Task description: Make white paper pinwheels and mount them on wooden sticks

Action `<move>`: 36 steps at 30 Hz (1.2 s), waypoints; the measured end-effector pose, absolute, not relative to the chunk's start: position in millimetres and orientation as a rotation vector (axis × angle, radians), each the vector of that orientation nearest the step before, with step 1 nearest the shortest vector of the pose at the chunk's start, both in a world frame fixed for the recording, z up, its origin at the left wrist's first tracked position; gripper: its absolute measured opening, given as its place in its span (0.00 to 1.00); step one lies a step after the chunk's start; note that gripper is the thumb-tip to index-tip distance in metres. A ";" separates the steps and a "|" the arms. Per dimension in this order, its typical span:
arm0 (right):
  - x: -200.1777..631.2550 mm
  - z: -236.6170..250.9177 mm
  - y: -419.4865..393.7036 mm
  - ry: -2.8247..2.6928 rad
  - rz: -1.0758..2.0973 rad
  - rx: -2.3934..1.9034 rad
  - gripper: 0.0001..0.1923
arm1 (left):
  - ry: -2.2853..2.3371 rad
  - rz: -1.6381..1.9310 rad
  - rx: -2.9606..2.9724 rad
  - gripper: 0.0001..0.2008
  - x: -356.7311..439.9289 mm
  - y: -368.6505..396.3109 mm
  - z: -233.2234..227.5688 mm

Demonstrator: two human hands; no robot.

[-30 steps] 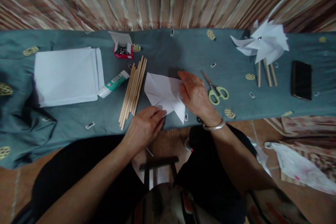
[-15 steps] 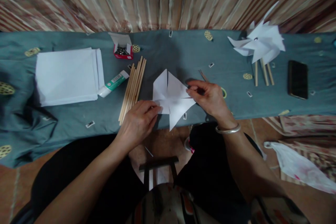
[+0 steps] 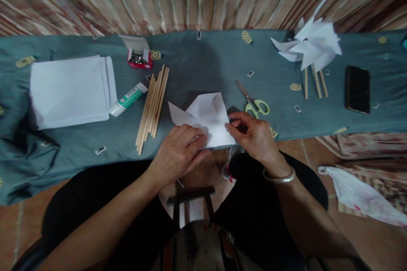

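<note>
A white sheet of paper, cut into pointed flaps, lies at the table's front edge between my hands. One flap sticks out to its left, and a crease shows near the top right. My left hand grips the paper's lower left part, fingers on top and thumb by the near edge. With thumb and index finger, my right hand pinches the right edge. Just beyond the right hand lie scissors with pale green handles, blades slightly apart. Wooden sticks lie in a bundle left of the paper.
Further left are a glue stick, a stack of white paper and an open red box of small metal pieces. White paper pinwheels on sticks lie at the back right, near a black phone. A striped curtain hangs behind the table.
The cut paper has been turned, so its flaps now point differently and its near side is straighter. Both hands have shifted on it. The scissors, mostly covered before, now show fully.
</note>
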State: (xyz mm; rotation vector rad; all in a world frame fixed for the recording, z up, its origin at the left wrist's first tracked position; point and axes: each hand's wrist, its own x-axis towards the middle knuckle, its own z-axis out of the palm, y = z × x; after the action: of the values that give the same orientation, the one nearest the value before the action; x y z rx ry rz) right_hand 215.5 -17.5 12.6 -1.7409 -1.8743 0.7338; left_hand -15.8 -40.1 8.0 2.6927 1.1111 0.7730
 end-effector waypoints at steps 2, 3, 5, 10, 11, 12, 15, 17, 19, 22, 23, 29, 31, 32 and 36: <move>215.4 12.5 -20.7 -1.870 0.710 -1.746 0.12 | 1.057 0.684 2.716 0.10 -9.2 -46.1 5.1; 215.7 12.7 -22.1 -1.872 0.696 -1.748 0.11 | 1.056 0.653 2.720 0.09 -7.3 -48.0 3.2; 216.8 13.8 -24.4 -1.895 0.666 -1.755 0.10 | 1.071 0.629 2.717 0.07 -5.9 -49.6 0.3; 222.1 19.1 -26.6 -1.973 0.525 -1.714 0.08 | 1.080 0.695 2.691 0.06 -8.3 -49.3 0.7; 223.8 19.4 -26.2 -1.977 0.508 -1.674 0.08 | 1.078 0.714 2.688 0.06 -8.8 -49.5 1.4; 225.6 19.1 -25.8 -1.981 0.518 -1.622 0.09 | 1.078 0.734 2.686 0.07 -9.2 -49.7 1.9; 230.2 16.4 -24.0 -1.996 0.727 -1.438 0.14 | 1.077 0.767 2.690 0.07 -10.2 -50.5 2.4; 231.7 14.2 -23.0 -1.984 0.940 -1.335 0.16 | 1.081 0.761 2.694 0.07 -10.7 -51.0 2.0; 232.3 12.9 -22.0 -1.956 1.117 -1.252 0.16 | 1.086 0.747 2.697 0.07 -11.1 -51.4 1.7; 233.1 13.0 -19.8 -1.911 1.276 -1.164 0.12 | 1.082 0.737 2.703 0.07 -11.8 -51.8 2.4; 233.5 13.5 -18.9 -1.900 1.308 -1.145 0.11 | 1.078 0.735 2.707 0.07 -12.3 -51.9 3.1; 230.2 17.3 -15.8 -1.909 1.366 -1.099 0.06 | 1.046 0.708 2.753 0.07 -18.4 -51.0 7.6; 226.1 16.1 -16.0 -1.915 1.350 -1.101 0.04 | 1.054 0.713 2.762 0.07 -19.7 -50.8 7.8; 223.7 14.8 -16.2 -1.911 1.331 -1.105 0.04 | 1.064 0.715 2.762 0.07 -19.9 -50.9 7.7; 213.5 6.4 -17.8 -1.883 1.174 -1.178 0.03 | 1.088 0.720 2.734 0.07 -17.9 -52.5 6.5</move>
State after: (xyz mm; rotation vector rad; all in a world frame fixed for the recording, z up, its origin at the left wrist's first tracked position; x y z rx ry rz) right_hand 213.5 -17.8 6.4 -1.1779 -1.8833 1.1743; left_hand -17.9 -52.5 6.5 2.7336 1.0881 0.7197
